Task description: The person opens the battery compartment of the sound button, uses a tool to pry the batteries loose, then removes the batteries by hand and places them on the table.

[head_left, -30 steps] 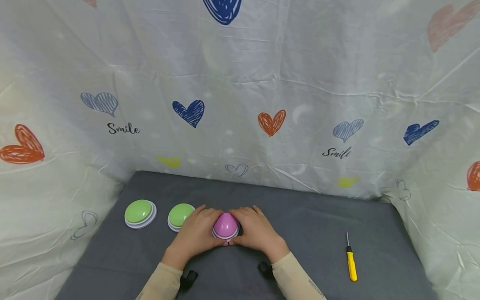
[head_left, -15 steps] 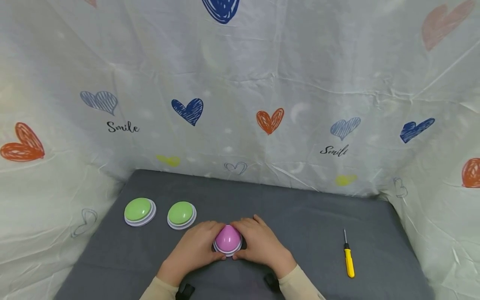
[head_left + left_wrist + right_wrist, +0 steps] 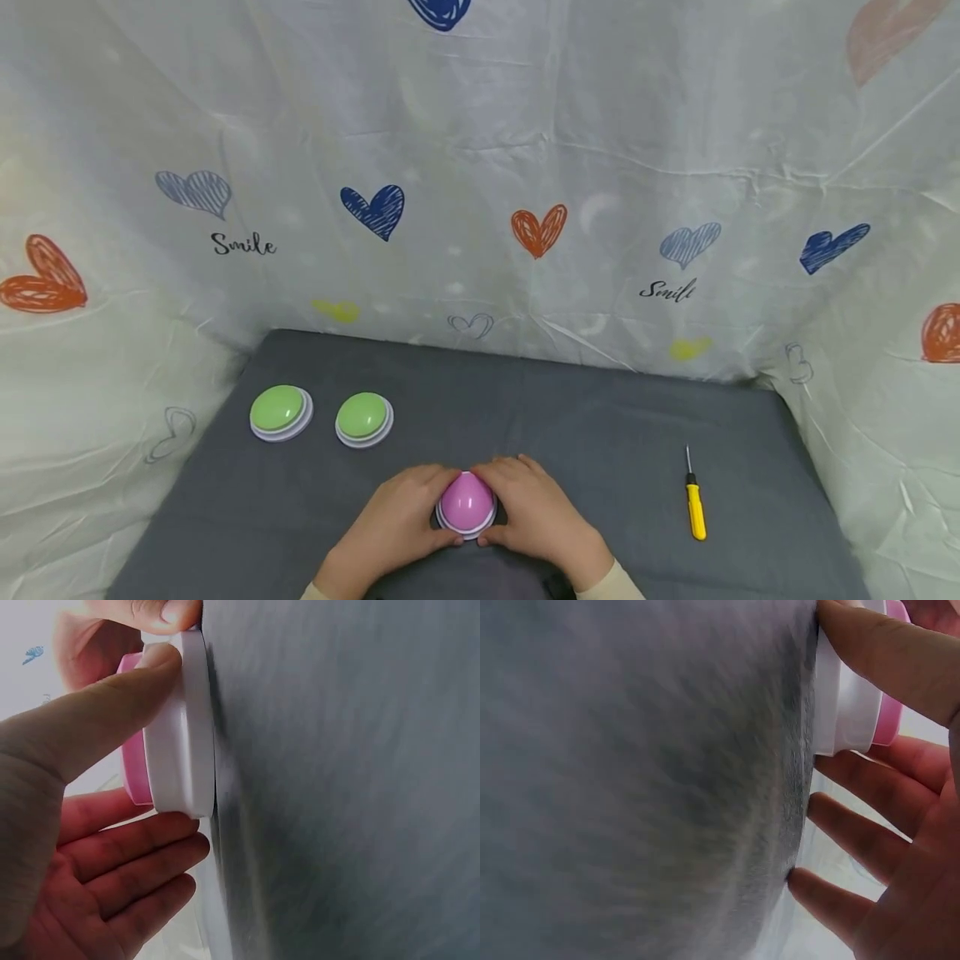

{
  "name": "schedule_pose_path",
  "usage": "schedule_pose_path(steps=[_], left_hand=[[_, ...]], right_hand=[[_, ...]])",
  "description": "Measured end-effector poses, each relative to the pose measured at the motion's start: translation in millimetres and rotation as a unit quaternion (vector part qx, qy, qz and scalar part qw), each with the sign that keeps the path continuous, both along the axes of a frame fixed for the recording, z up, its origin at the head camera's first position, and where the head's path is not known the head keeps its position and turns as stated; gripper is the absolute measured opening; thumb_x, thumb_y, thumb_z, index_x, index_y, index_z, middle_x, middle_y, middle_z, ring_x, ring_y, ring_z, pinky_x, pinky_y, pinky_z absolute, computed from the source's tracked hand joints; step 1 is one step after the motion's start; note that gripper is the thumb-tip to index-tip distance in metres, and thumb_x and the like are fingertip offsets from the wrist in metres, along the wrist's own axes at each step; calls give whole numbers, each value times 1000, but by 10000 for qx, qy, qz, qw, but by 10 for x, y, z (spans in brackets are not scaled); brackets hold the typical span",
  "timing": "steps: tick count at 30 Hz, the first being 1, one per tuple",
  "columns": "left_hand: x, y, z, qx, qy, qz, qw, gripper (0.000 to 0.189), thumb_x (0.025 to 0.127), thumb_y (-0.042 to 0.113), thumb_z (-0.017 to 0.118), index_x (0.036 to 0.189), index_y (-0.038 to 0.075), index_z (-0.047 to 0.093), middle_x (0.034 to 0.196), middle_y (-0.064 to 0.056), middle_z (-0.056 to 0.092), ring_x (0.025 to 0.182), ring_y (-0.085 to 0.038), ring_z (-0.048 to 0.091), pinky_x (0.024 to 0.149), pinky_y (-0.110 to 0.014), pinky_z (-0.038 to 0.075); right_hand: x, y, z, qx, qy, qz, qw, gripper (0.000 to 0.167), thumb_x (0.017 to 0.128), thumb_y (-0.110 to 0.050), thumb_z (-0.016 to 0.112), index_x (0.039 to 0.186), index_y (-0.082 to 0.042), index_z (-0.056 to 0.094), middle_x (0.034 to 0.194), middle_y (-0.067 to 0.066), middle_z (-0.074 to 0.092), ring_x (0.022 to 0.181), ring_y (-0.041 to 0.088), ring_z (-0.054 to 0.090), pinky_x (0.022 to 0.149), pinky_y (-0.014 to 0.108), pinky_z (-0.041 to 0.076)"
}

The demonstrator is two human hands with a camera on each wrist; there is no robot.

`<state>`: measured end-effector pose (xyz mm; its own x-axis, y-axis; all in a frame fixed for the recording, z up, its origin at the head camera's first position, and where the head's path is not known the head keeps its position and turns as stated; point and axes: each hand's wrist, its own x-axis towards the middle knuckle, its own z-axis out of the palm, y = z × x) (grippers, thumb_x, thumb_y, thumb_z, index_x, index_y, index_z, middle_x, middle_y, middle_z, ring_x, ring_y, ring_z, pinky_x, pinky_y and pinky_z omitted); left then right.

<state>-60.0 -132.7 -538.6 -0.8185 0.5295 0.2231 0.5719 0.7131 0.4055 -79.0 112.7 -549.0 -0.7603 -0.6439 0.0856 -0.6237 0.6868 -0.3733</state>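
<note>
A pink dome push button (image 3: 467, 502) with a round white base sits on the dark tabletop, gripped from both sides. My left hand (image 3: 405, 515) holds its left side, thumb at the near edge and fingers round the far side. In the left wrist view, the thumb (image 3: 154, 671) presses the white base (image 3: 176, 757). My right hand (image 3: 536, 514) grips the right side the same way. The right wrist view has its thumb (image 3: 885, 652) on the base's near side, with fingers (image 3: 877, 780) at the far side and lower fingers spread.
Two green dome push buttons, one at far left (image 3: 277, 410) and one nearer the middle (image 3: 363, 417), stand on white bases. A yellow-handled screwdriver (image 3: 696, 507) lies at right. The grey-covered table (image 3: 585, 433) meets a white curtain (image 3: 465, 100) printed with hearts.
Both hands have drawn the pink push button toward the near edge and slightly right, away from the green ones. The view has tilted down a little.
</note>
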Motion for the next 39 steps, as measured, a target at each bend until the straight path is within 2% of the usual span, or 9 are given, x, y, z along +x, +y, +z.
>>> schedule_pose_path(steps=[6, 13, 21, 28, 32, 35, 39], left_hand=[[129, 57, -52, 56, 315, -8, 9995, 76, 67, 42, 106, 128, 11, 74, 117, 4, 73, 108, -16, 69, 96, -43, 60], [182, 88, -56, 234, 255, -94, 9994, 76, 65, 41, 107, 128, 12, 74, 117, 6, 72, 109, -15, 68, 95, -42, 61], [127, 42, -71, 225, 158, -86, 9996, 73, 69, 49, 103, 128, 15, 77, 118, 8, 75, 109, -13, 70, 93, -43, 60], [67, -18, -55, 82, -173, -10, 9998, 71, 77, 59, 96, 132, 17, 77, 121, 10, 76, 112, -11, 70, 95, -44, 60], [57, -57, -44, 178, -393, 64, 9990, 71, 82, 66, 90, 134, 19, 77, 120, 12, 75, 110, -10, 69, 94, -44, 60], [52, -79, -54, 272, -522, 121, 9982, 70, 85, 69, 85, 134, 20, 77, 120, 13, 74, 109, -8, 68, 92, -44, 60], [48, -93, -81, 426, -596, 217, 9971, 65, 90, 69, 80, 135, 21, 77, 121, 14, 74, 110, -7, 68, 93, -43, 60]], right_hand=[[165, 97, -19, -62, 103, -29, 9999, 92, 71, -42, 104, 150, -20, 63, 143, -6, 68, 140, 25, 60, 117, 61, 45], [230, 160, -45, -137, 294, 42, 9995, 96, 70, -43, 104, 152, -15, 61, 143, -3, 68, 139, 23, 61, 116, 61, 47], [192, 173, -41, -352, 280, 219, 9988, 95, 71, -45, 103, 151, -18, 59, 144, -3, 65, 137, 15, 59, 114, 60, 49], [151, 191, 8, -729, 361, 484, 9955, 78, 68, -41, 104, 134, -22, 65, 136, -5, 62, 129, 15, 61, 110, 45, 53], [146, 197, 29, -764, 378, 529, 9950, 77, 69, -35, 105, 134, -23, 66, 133, -7, 62, 127, 14, 61, 108, 44, 54], [137, 194, 49, -725, 411, 519, 9952, 74, 73, -30, 103, 136, -23, 66, 132, -7, 63, 125, 14, 62, 107, 44, 54], [114, 193, 86, -670, 463, 440, 9957, 62, 83, -29, 97, 138, -21, 68, 131, -7, 67, 125, 14, 64, 107, 45, 54]])
